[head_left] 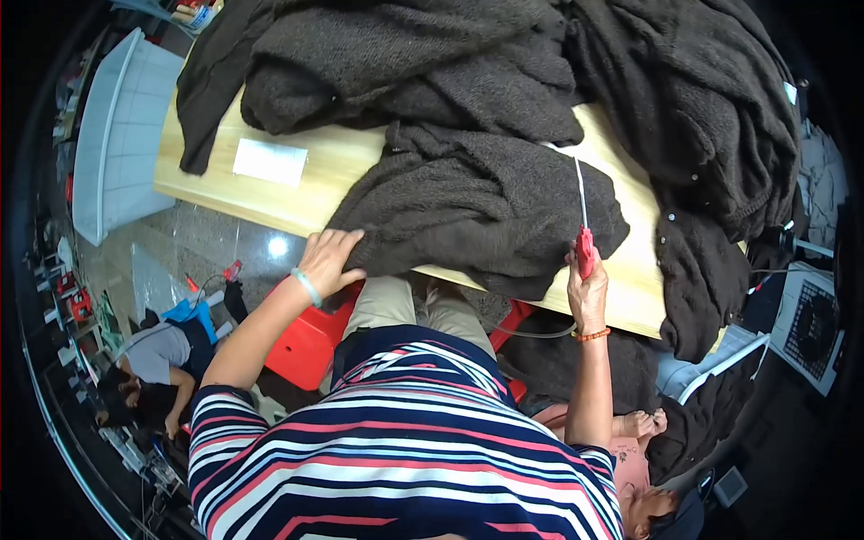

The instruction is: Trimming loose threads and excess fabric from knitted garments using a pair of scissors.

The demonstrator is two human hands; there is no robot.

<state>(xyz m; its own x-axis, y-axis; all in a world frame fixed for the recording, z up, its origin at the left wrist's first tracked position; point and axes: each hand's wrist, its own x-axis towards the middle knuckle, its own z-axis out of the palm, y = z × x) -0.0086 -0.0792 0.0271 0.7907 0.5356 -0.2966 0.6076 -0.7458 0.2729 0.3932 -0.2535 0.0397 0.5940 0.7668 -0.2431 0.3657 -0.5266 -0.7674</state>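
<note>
A dark brown knitted garment (459, 193) lies bunched at the table's near edge in front of me. My left hand (328, 263) rests against its left end, with fingers stretched and thumb apart. In my right hand (588, 288) is a red air blow gun (585, 250), closed in my fingers. Its long thin metal nozzle points away from me over the garment's right part. A grey hose runs from near my right wrist toward the left, below the table edge.
More dark knitwear is heaped on the far side (405, 63) and right (702, 117) of the wooden table (346, 153). A white paper (270, 162) lies at left. White bin (126, 135) beyond the table; red stool (306, 346) below. Co-workers sit lower left (157, 355) and lower right (630, 450).
</note>
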